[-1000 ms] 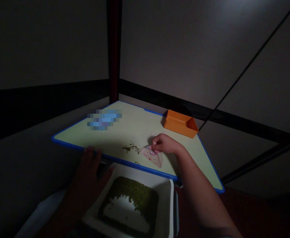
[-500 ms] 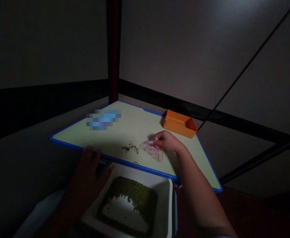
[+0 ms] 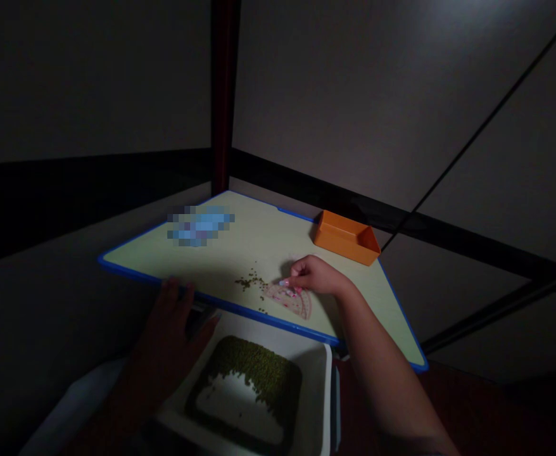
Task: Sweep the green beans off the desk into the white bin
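Note:
Pinched in my right hand (image 3: pixel 313 275) is a clear protractor (image 3: pixel 292 304) with pink marks, held low at the table top. Just left of its edge lie scattered small green beans (image 3: pixel 249 280), with a few more by the table's front edge. My left hand (image 3: pixel 173 335) is in shadow at that edge, fingers spread, the fingertips by the blue rim and the thumb over the white bin. Below the edge, the white bin (image 3: pixel 328 392) holds a heap of green beans (image 3: pixel 263 364) along its far and right sides, its pale bottom partly bare.
The pale table top (image 3: pixel 254 231) has a blue rim and stands in a corner against dark walls. An orange tray (image 3: pixel 349 239) sits at its back right. A blurred-out blue item (image 3: pixel 202 225) lies at the back left.
The protractor rose and tilted slightly half a second ago, and is now lower again, a little farther left and close to the beans. My left hand has stayed in place.

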A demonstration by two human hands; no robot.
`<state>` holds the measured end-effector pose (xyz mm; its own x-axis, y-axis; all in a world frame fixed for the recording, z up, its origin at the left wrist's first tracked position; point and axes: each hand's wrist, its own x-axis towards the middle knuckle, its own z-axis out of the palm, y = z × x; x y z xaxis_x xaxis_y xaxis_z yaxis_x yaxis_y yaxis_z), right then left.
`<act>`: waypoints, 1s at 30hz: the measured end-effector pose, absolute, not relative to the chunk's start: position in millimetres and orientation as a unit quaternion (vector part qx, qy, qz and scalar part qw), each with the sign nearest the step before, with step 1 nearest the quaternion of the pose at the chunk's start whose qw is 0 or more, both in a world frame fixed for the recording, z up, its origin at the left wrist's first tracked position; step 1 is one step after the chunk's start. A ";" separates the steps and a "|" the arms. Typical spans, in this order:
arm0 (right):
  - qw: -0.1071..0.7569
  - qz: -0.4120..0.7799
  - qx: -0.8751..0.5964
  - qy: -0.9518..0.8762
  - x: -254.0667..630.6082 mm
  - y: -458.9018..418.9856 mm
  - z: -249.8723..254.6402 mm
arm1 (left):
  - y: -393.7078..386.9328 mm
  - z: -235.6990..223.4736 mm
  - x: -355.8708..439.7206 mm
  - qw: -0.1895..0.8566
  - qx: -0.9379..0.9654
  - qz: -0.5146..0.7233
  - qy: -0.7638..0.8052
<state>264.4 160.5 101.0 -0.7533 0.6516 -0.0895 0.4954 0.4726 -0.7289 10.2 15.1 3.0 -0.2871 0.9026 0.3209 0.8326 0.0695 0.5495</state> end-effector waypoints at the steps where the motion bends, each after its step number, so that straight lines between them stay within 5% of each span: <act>1: 0.104 0.387 -0.338 -0.852 264.9 160.3 101.5 | 15.1 2.9 10.1 0.055 0.593 0.334 0.731; 30: 0.130 0.321 -0.368 -0.863 249.6 153.6 95.7 | 16.4 2.8 9.8 0.062 0.590 0.333 0.733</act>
<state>249.6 153.6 95.7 -0.6956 0.7184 -0.0114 0.5508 0.5230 -0.6504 9.8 16.4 2.8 -0.2966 0.9061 0.3019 0.8239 0.0829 0.5606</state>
